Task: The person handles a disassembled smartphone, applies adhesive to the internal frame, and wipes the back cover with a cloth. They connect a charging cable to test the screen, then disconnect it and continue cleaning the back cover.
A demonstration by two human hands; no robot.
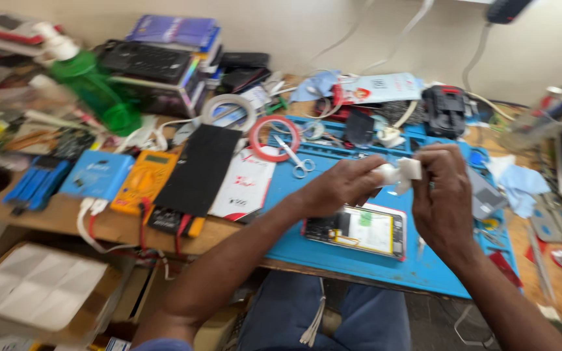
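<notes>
Both my hands are raised over a blue work mat. My left hand and my right hand together pinch a small crumpled white piece, like tissue or cloth, between their fingertips. Below them on the mat lies an opened phone with its insides showing and a red rim. The picture is blurred, so finer detail of the white piece cannot be made out.
Scissors and a red tape ring lie on the mat's far left. A black panel, a yellow multimeter and a blue box sit to the left. A green bottle and stacked boxes stand behind. Blue cloth lies right.
</notes>
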